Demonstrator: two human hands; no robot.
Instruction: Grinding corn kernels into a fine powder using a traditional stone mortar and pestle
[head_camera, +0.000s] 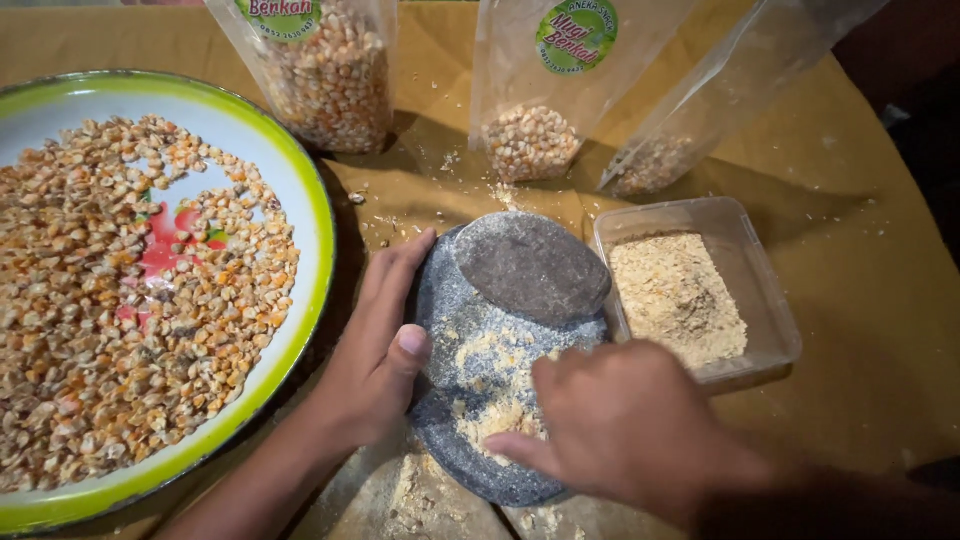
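bracing the stone grinding slab (470, 390) by its near-left rim, the left hand (380, 350) grips it; the right hand (625, 420), fingers curled, pinches at crushed corn meal (495, 400) beneath its fingertips. likely heavy, rigid, gritty stone; the meal is loose and crumbly.

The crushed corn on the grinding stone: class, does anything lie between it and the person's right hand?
Nothing visible does. The right hand rests its fingertips directly on the crushed corn atop the flat grinding stone; the left hand only grasps the stone's left edge.
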